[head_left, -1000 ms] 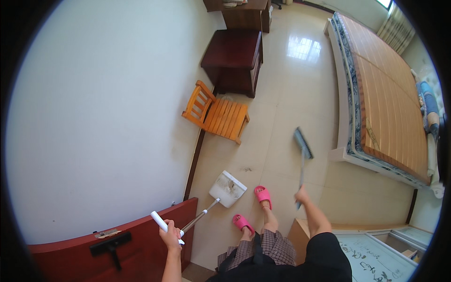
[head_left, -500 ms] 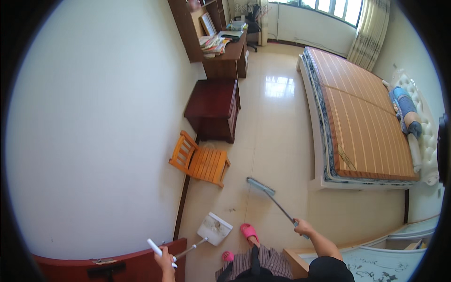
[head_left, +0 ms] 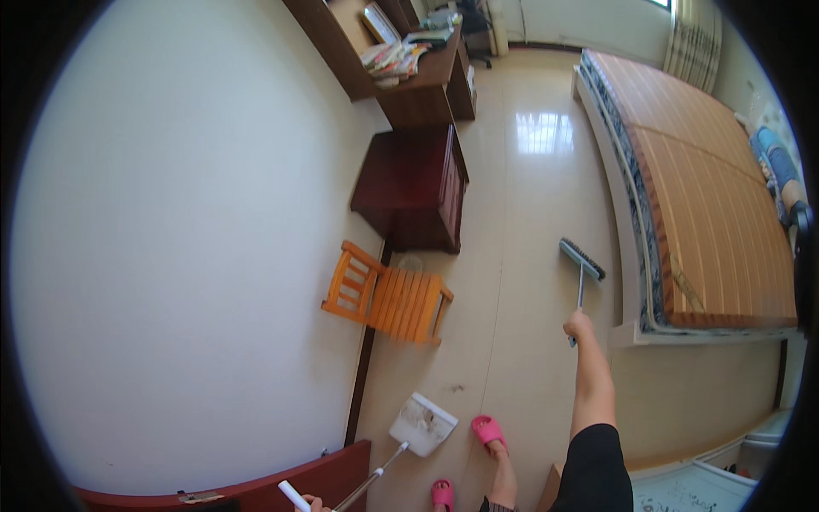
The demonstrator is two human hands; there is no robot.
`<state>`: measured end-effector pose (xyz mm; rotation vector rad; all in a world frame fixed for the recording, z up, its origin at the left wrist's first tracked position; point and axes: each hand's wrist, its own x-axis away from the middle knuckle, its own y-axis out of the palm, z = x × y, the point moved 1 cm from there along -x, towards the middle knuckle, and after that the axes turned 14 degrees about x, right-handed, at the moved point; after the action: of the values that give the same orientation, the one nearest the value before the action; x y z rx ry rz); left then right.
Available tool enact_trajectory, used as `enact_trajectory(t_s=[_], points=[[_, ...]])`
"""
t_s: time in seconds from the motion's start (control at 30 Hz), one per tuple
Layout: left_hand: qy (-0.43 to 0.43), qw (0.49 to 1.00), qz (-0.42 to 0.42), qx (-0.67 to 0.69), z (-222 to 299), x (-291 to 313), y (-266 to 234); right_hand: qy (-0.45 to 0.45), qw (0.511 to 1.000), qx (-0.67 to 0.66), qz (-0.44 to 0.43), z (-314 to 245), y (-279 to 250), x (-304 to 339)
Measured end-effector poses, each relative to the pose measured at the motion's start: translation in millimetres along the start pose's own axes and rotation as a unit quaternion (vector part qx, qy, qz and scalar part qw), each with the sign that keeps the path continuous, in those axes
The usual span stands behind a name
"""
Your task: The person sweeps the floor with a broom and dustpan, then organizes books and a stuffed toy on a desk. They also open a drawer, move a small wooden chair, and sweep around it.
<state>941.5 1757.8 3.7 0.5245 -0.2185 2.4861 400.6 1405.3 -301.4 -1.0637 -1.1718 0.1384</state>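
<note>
My right arm is stretched forward, and my right hand (head_left: 577, 325) is wrapped round the grey handle of a broom (head_left: 581, 259). The broom's wide head with dark bristles is beside the bed, by its long side. At the lower edge my left hand (head_left: 316, 504), partly cut off, grips the white-ended handle of a long-handled dustpan (head_left: 424, 427). The white pan rests on the floor with greyish dirt in it. A small clump of dark dirt (head_left: 456, 388) lies on the tiles just beyond the pan.
An orange wooden chair (head_left: 408, 305) and a dark red cabinet (head_left: 408, 183) stand along the left wall, with a cluttered desk (head_left: 426, 81) behind. The bed (head_left: 717, 196) fills the right side. A red door (head_left: 256, 482) is at lower left. My feet wear pink slippers (head_left: 487, 427).
My right hand has reached forward, carrying the broom away from me toward the bed's side. My left hand has dropped to the lower edge of the view, which has shifted.
</note>
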Motion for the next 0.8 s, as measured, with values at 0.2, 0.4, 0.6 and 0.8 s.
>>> enact_trajectory(t_s=[0.2, 0.4, 0.6, 0.8], points=[[-0.002, 1.000, -0.011, 0.012, -4.0, -5.5, -20.0, -0.064, 0.989, 0.095, -0.094, 8.2, 137.9, 115.1], [0.025, 0.992, -0.084, 0.095, -12.4, -43.6, -30.7, -0.148, 0.974, 0.105, -0.136, 49.4, 239.0, 310.6], [0.029, 0.988, -0.113, 0.097, -10.1, -56.8, -29.0, -0.216, 0.965, 0.040, -0.146, 60.2, 287.2, 458.9], [0.042, 0.993, -0.095, 0.057, 2.3, -49.8, -57.0, -0.104, 0.987, -0.025, -0.124, 83.1, 308.9, 500.7]])
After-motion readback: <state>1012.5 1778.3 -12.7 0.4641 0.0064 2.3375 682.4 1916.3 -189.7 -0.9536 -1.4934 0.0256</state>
